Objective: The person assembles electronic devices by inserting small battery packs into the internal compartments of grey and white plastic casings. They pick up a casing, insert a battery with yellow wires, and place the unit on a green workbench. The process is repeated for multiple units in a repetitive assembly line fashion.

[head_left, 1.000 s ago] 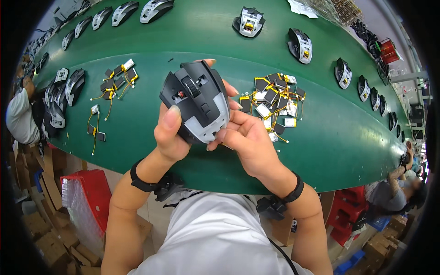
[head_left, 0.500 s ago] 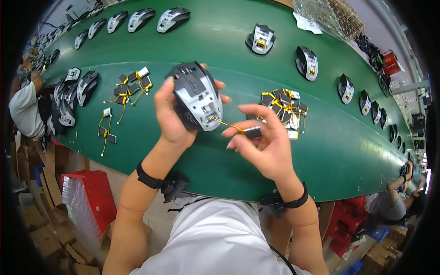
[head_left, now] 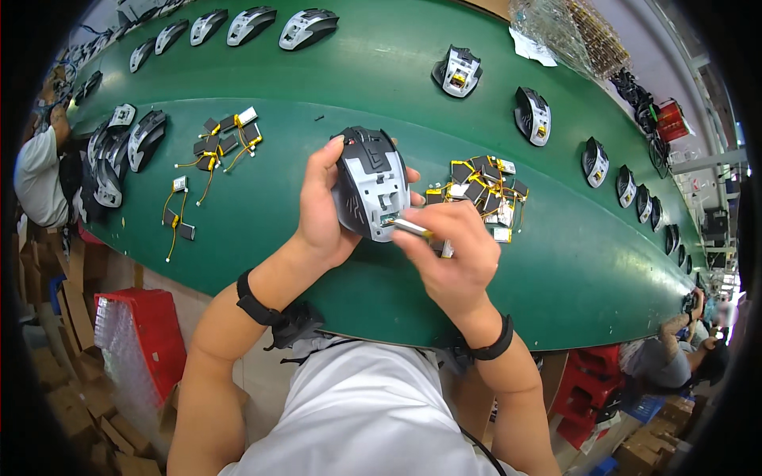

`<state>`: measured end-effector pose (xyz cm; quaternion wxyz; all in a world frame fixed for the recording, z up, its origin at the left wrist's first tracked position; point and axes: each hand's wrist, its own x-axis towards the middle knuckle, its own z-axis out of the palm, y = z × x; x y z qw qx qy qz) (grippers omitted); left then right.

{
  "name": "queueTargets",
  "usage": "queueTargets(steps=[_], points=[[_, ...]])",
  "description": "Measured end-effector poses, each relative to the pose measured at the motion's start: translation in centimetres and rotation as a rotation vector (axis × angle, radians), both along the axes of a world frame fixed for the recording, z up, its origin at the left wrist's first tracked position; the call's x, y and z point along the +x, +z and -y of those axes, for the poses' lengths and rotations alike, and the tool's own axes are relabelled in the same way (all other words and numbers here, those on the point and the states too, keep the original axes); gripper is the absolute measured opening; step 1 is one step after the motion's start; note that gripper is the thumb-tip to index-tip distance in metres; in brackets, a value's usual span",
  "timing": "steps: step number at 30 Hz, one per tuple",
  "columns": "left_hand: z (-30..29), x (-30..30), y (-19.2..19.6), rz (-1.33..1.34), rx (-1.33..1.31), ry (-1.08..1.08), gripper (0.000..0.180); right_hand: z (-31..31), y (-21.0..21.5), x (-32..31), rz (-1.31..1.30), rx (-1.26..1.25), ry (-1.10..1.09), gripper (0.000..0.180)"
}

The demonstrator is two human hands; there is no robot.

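Note:
In my left hand [head_left: 319, 208] I grip a black and silver computer mouse [head_left: 373, 174], its underside facing up. A small opening shows near the end of the mouse closest to me. My right hand [head_left: 460, 250] pinches a small flat battery [head_left: 411, 228] right beside that opening; whether the battery touches the mouse I cannot tell. Its wires are mostly hidden by my fingers. Just past my right hand lies a pile of wired batteries [head_left: 484, 186] on the green table [head_left: 556, 293].
More wired batteries [head_left: 226, 143] lie to the left, near a cluster of mice [head_left: 115, 155]. Other mice [head_left: 308, 30] stand in a row along the far side. A red crate [head_left: 155, 337] is on the floor at left. Co-workers sit at both ends.
The mouse has shifted right and a little nearer. My right hand has brought the battery from out on its stretched wires to close against the opening.

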<state>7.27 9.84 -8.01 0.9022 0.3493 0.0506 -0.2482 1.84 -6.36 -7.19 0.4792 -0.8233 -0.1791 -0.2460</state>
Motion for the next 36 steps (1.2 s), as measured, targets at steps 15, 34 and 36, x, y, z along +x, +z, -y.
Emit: queueTargets(steps=[15,34,36], points=[[-1.0,0.6,-0.6,-0.036,-0.041,-0.006,0.064,-0.7,-0.1,0.6,0.005,-0.165,0.099,0.04],[-1.5,0.8,0.3,-0.045,0.041,-0.001,0.054,0.0,0.3,1.5,0.121,-0.327,0.105,0.021],[-1.5,1.0,0.3,-0.046,0.034,0.007,0.054,-0.3,0.7,1.6,0.108,-0.314,0.099,0.021]])
